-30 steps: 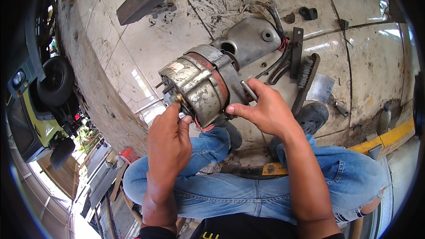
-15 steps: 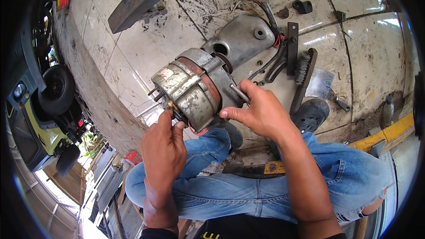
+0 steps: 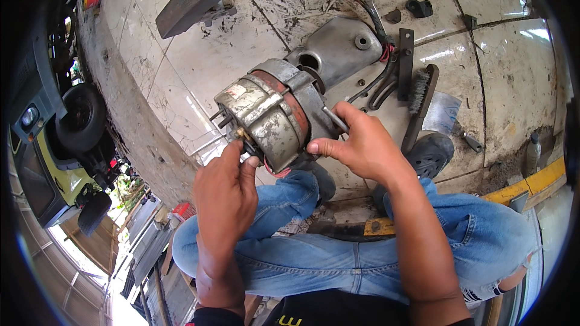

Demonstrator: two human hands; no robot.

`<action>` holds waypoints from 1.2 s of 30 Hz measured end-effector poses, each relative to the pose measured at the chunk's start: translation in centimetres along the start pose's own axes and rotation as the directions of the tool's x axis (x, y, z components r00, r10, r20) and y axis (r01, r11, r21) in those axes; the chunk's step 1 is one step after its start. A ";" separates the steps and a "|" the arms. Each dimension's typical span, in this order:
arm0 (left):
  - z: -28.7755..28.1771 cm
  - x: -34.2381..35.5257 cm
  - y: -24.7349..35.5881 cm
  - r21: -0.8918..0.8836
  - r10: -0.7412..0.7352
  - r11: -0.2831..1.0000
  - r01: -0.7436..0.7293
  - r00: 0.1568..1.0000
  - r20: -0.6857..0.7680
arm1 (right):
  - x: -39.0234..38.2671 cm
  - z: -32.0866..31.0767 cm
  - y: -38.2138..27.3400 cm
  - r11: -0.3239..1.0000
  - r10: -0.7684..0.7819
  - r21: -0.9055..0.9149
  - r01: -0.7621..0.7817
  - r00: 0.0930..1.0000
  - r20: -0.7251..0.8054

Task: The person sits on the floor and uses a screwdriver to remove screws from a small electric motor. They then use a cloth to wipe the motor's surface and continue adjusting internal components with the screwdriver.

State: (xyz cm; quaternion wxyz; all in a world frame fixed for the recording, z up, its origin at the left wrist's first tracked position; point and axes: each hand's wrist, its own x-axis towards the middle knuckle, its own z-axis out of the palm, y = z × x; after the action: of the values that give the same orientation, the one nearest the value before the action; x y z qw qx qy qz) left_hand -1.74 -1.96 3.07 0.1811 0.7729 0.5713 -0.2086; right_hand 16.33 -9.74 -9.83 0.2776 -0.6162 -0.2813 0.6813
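An alternator [image 3: 258, 122] with a worn silver housing and a reddish middle band lies on its side in front of my knees. My right hand [image 3: 376, 156] grips its right end, thumb on the lower housing and fingers around a protruding lug. At the left end, the thumb and index finger of my left hand [image 3: 225, 202] close at the terminals beside a small brass fitting [image 3: 242, 133]. Whatever those fingertips pinch is too small to make out. Studs and a thin rod stick out of that same end.
Behind the alternator sits a grey metal cover [image 3: 341, 51] with wiring [image 3: 376, 18]. To the right lie a flat dark bar [image 3: 406, 63], a wire brush [image 3: 421, 105] and a scraper [image 3: 444, 115]. A dark, heavy beam [image 3: 196, 0] juts in at the top left.
The whole view has shifted slightly. Both hands stay at the same ends of the alternator, with the left fingertips still at the terminals.
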 end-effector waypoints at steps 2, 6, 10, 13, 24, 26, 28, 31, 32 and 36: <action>0.0 0.1 0.0 -0.046 -0.013 0.999 0.014 1.000 0.012 | 0.0 0.1 0.2 0.999 -0.023 -0.023 0.023 1.000 -0.010; 0.7 0.0 -0.7 -0.094 0.018 0.995 -0.022 0.999 -0.047 | -0.1 0.1 -0.2 0.997 -0.021 -0.074 0.019 0.999 -0.027; 0.7 -0.2 -1.4 -0.204 0.008 0.979 -0.023 0.997 -0.074 | -0.1 0.4 0.7 0.988 -0.089 -0.135 0.078 0.993 -0.079; -0.4 0.0 -2.6 -0.334 0.009 0.943 0.000 1.000 0.025 | -0.2 0.3 0.6 0.984 -0.078 -0.170 0.061 0.993 -0.091; 6.7 4.7 -8.7 -0.730 -0.385 0.518 0.446 0.883 0.267 | -2.1 2.7 -0.3 0.894 -0.214 -0.441 0.079 0.940 -0.267; 6.7 4.4 -8.2 -0.780 -0.269 0.467 0.416 0.908 0.322 | -2.3 3.3 -0.3 0.891 -0.221 -0.449 0.061 0.924 -0.313; 6.8 4.3 -7.9 -0.819 -0.212 0.409 0.403 0.915 0.344 | -2.5 4.0 -0.7 0.894 -0.179 -0.447 0.009 0.924 -0.339; 7.0 4.6 -7.9 -0.844 -0.226 0.353 0.404 0.912 0.342 | -2.4 4.2 -0.9 0.883 -0.164 -0.470 -0.008 0.932 -0.323; 6.9 4.5 -8.0 -0.834 -0.228 0.371 0.409 0.910 0.346 | -2.2 4.2 -0.7 0.887 -0.175 -0.462 0.005 0.929 -0.326; 6.4 3.9 -7.6 -0.814 -0.283 0.434 0.385 0.917 0.283 | -0.7 4.1 1.4 0.908 -0.199 -0.415 0.053 0.927 -0.318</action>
State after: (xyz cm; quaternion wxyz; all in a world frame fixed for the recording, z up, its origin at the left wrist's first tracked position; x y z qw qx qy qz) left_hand -8.73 0.00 -4.69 0.5232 0.4402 0.7291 0.0301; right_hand 12.24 -11.39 -10.02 0.2359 -0.7520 -0.3998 0.4680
